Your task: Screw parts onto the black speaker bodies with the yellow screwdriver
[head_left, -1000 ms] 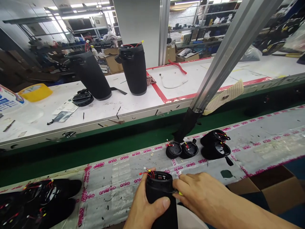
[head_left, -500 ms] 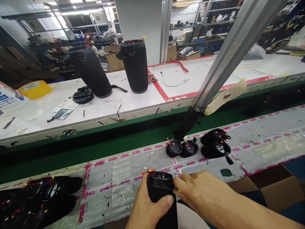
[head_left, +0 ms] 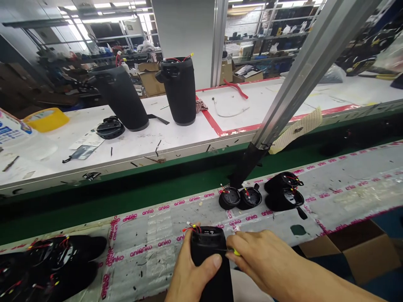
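A black cylindrical speaker housing (head_left: 211, 272) stands upright in front of me, its top uncovered and red wires with small connectors (head_left: 193, 227) poking out at the rim. My left hand (head_left: 193, 268) wraps round its left side, thumb across the front. At the right of the rim, my right hand (head_left: 252, 256) is closed on a slim tool with a yellow end (head_left: 235, 251). A thin dark shaft from this tool lies against the housing just below the rim. Fingers hide most of the tool, so its exact kind does not show.
Several black housings with wires lie at the left (head_left: 66, 256). More stand on the taped conveyor, some by the post (head_left: 229, 197), others farther right (head_left: 285, 197). A metal post (head_left: 283, 92) slants up at the right. Two housings (head_left: 180, 92) stand on the white bench (head_left: 176, 142).
The housing and both hands have shifted slightly left in view. More of the tool's yellow end and its thin shaft shows now. Both hands keep their hold.
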The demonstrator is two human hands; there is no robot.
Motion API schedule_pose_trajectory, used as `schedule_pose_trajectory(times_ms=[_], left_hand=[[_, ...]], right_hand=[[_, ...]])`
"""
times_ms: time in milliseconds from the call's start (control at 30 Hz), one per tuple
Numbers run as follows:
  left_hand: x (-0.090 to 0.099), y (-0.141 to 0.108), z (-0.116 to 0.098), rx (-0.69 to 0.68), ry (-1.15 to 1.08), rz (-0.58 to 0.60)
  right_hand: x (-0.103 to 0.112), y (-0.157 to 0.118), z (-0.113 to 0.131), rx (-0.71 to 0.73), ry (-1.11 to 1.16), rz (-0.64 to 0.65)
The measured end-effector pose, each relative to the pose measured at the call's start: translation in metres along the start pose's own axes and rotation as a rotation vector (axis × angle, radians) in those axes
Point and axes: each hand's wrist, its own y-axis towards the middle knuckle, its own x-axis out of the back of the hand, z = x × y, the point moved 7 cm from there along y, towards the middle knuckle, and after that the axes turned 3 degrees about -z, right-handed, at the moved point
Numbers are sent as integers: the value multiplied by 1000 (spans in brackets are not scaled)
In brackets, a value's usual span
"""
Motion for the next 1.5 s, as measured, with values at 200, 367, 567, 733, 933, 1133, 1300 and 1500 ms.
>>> schedule_pose_trajectory(times_ms=[200, 367, 567, 733, 933, 1133, 1300, 1500], left_hand=[[5, -3, -6, -62, 217, -103], [9, -2, 1, -102, 208, -157], [3, -5, -1, -87, 268, -196], [4, -6, -4, -67, 351, -223], [0, -2, 4, -71, 129, -127], [6, -2, 9, 45, -81, 35], [0, -2, 2, 101, -296, 262], [-8, -2, -8, 45, -191, 256]], right_hand=[[-6, 1, 8, 57, -88, -6], [3, 2, 10, 112, -177, -45], [1, 1, 13, 169, -280, -47], [-1, 1, 18, 267, -312, 29], [17, 0, 1, 24, 175, -208], [14, -5, -4, -68, 185, -184], [8, 1, -4, -78, 139, -13], [7, 8, 0, 22, -27, 20]])
